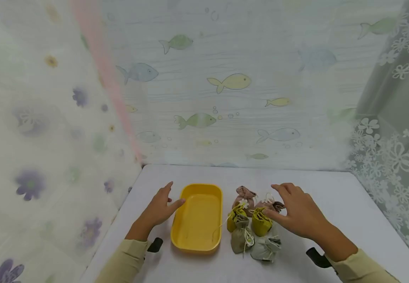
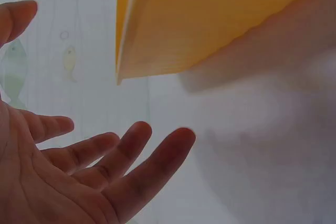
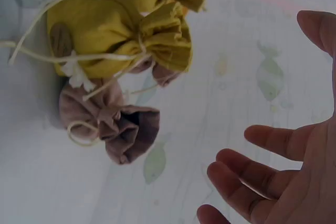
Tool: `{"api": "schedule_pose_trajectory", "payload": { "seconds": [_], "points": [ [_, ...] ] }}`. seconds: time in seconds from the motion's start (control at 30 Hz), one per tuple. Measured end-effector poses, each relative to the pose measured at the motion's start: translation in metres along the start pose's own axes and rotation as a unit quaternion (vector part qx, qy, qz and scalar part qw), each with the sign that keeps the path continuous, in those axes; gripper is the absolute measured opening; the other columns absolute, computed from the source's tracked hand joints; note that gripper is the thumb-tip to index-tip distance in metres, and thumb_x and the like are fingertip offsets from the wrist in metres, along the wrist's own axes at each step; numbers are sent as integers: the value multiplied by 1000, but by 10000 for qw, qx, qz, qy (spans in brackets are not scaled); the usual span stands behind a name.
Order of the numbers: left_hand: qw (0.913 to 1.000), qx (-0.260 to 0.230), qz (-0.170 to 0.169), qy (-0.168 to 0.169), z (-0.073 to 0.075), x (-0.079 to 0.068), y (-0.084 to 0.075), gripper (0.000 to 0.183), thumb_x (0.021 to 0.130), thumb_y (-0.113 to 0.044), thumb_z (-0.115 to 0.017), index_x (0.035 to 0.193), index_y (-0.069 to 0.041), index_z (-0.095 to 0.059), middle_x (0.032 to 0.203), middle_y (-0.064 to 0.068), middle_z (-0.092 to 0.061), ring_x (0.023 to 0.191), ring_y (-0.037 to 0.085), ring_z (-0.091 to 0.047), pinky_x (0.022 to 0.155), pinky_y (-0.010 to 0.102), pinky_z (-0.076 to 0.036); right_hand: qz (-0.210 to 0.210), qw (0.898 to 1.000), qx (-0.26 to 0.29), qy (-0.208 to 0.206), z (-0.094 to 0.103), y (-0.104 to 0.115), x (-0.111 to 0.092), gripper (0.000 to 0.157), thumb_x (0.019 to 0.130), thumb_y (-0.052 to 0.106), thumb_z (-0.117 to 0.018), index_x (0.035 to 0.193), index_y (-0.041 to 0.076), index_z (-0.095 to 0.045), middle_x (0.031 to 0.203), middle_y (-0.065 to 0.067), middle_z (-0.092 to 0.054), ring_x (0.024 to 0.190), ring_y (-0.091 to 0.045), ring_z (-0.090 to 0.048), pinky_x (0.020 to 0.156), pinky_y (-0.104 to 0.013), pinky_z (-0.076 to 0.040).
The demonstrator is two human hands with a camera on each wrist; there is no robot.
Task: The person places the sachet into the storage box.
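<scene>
pouches [image 1: 252,224] sit nearest you on the counter [image 1: 331,196], a tight cluster of small drawstring bags: a pale grey-green one [image 1: 266,248] and an olive one [image 1: 241,237] in front, two yellow ones [image 1: 261,222] behind them, two dusty pink ones [image 1: 245,193] farthest back. your right hand [image 1: 298,214] hovers over the yellow and pink bags with fingers spread and holding nothing; the right wrist view shows a clear gap between fingertips [image 3: 236,174] and cloth. pick one bag only, and pinch it at the gathered neck rather than the loose cords, which look likely to tangle with its neighbours. your left hand [image 1: 160,208] rests open beside the yellow tray [image 1: 197,218], thumb at its left rim. keep it there, flat, to steady the tray against sliding. lift straight up before crossing over the rim.
</scene>
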State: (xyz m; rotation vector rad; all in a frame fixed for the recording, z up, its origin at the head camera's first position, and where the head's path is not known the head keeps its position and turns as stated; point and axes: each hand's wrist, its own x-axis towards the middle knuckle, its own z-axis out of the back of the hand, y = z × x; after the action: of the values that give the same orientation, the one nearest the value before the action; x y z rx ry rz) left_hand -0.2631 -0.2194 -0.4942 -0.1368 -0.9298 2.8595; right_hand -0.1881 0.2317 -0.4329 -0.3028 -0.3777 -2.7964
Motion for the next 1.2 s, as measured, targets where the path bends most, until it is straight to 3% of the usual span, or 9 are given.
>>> {"api": "schedule_pose_trajectory", "payload": {
  "seconds": [0.1, 0.2, 0.33, 0.57, 0.77, 1.03, 1.2],
  "points": [
    [9987, -442, 252, -103, -9, 3, 1, 97, 92, -63, -67, 166, -18, -22, 158, 14, -44, 122, 29, -61, 91, 48, -61, 60, 9996, 285, -15, -2, 10, 1, 82, 91, 73, -61, 146, 13, -55, 140, -15, -58, 125, -38, -57, 95, -67, -49],
    [9936, -1001, 498, -148, -17, 4, 3, 94, 92, -55, -72, 164, -17, -26, 155, 13, -48, 122, 30, -62, 81, 42, -64, 82, 9984, 551, 64, -6, 20, 3, 78, 90, 72, -63, 140, 12, -59, 135, -10, -61, 110, -26, -62, 86, -53, -55],
    [9856, -1529, 703, -188, -26, 3, 6, 89, 93, -50, -73, 163, -16, -30, 151, 14, -53, 123, 33, -63, 78, 40, -65, 48, 9961, 837, 274, -13, 31, 4, 76, 87, 72, -67, 135, 13, -61, 124, -2, -63, 95, -16, -59, 74, -38, -52],
    [9777, -1916, 856, -101, -37, 4, 14, 67, 95, -45, -73, 152, -19, -51, 143, 10, -61, 119, 29, -65, 79, 38, -63, -101, 9887, 1322, 698, -27, 47, 7, 69, 83, 65, -76, 134, 21, -62, 122, 3, -64, 104, -14, -61, 87, -41, -57],
    [9657, -2444, 874, 69, -41, 5, 19, 58, 97, -39, -71, 146, -12, -59, 144, 12, -62, 110, 23, -68, 81, 38, -64, -79, 9838, 1567, 867, -39, 54, 7, 57, 82, 56, -83, 123, 20, -66, 103, 7, -64, 89, -12, -57, 75, -33, -52],
    [9446, -3154, 902, 89, -44, 2, 23, 54, 100, -29, -65, 150, -11, -56, 148, 15, -59, 118, 25, -67, 84, 42, -64, 104, 9836, 1676, 656, -52, 58, 7, 36, 82, 37, -88, 111, 21, -73, 93, 14, -65, 84, -9, -60, 71, -25, -53],
    [9372, -3366, 906, 74, -44, 0, 25, 56, 99, -31, -67, 151, -15, -55, 150, 16, -57, 116, 26, -67, 85, 43, -64, 250, 9855, 1629, 406, -55, 59, 8, 23, 83, 27, -88, 103, 22, -77, 87, 17, -64, 78, -3, -56, 69, -22, -50]
  ]
}}
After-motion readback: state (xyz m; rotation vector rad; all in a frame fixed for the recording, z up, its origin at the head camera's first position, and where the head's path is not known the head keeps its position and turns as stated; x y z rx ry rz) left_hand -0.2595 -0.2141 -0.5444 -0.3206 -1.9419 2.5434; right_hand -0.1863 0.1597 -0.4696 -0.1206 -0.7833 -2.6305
